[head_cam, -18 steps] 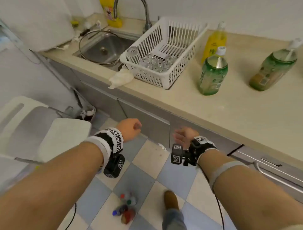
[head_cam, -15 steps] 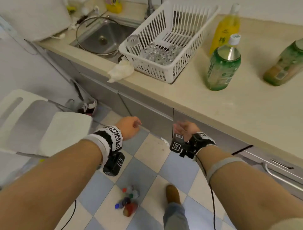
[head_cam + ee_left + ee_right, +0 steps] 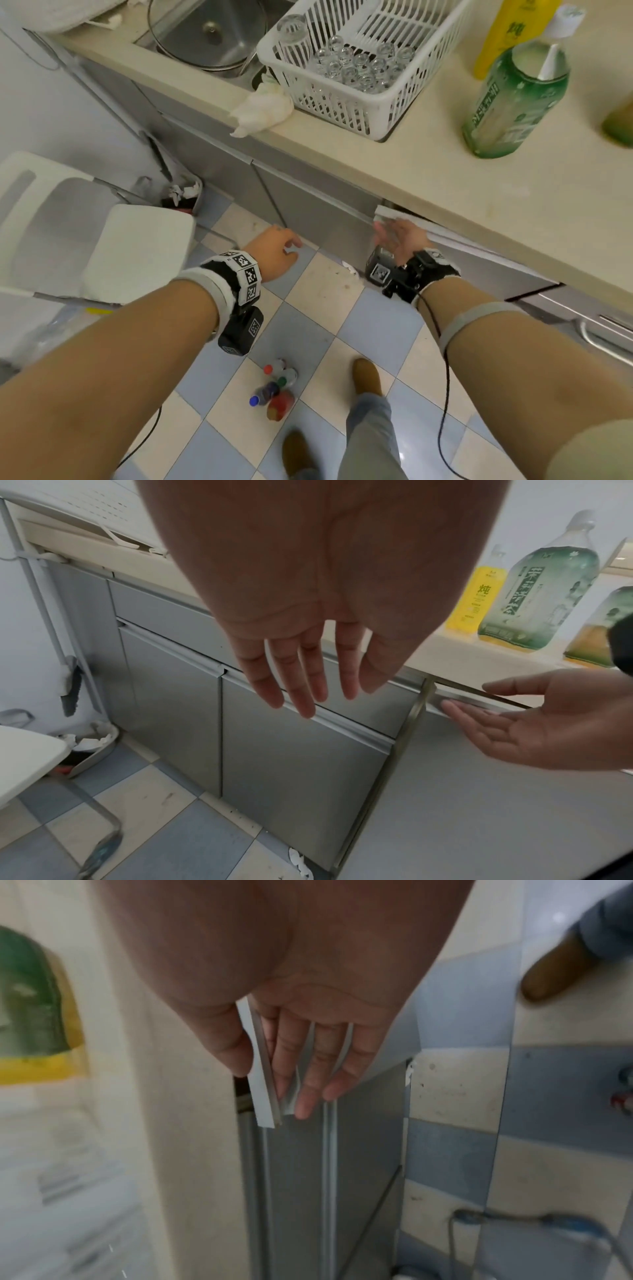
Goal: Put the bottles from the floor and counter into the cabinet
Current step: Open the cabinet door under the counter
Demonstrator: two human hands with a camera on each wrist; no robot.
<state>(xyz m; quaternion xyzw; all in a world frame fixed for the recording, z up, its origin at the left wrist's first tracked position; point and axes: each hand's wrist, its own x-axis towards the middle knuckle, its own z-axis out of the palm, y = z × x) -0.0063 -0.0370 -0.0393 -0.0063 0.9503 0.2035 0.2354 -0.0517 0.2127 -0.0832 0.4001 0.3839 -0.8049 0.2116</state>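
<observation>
Several small bottles [image 3: 275, 390] with coloured caps lie clustered on the tiled floor between my arms. On the counter stand a green bottle [image 3: 510, 102], a yellow bottle [image 3: 507, 31] behind it, and a third bottle [image 3: 620, 126] at the right edge. The grey cabinet door [image 3: 479, 791] under the counter stands slightly ajar. My right hand [image 3: 387, 233] rests straight fingers [image 3: 301, 1069] on its top rail [image 3: 263, 1096], thumb on the other side. My left hand [image 3: 287, 245] hovers empty before the neighbouring door, fingers [image 3: 301, 674] straight.
A white basket [image 3: 342, 113] of glasses and a crumpled cloth [image 3: 263, 109] sit on the counter beside the sink [image 3: 205, 34]. A white chair [image 3: 130, 246] stands at the left, a dustpan [image 3: 181, 198] by the wall. My shoes [image 3: 368, 377] are near the floor bottles.
Both hands moved forward toward the cabinet. My right hand reached the door's top rail and the door now stands a little out from its frame. My head tilted further down.
</observation>
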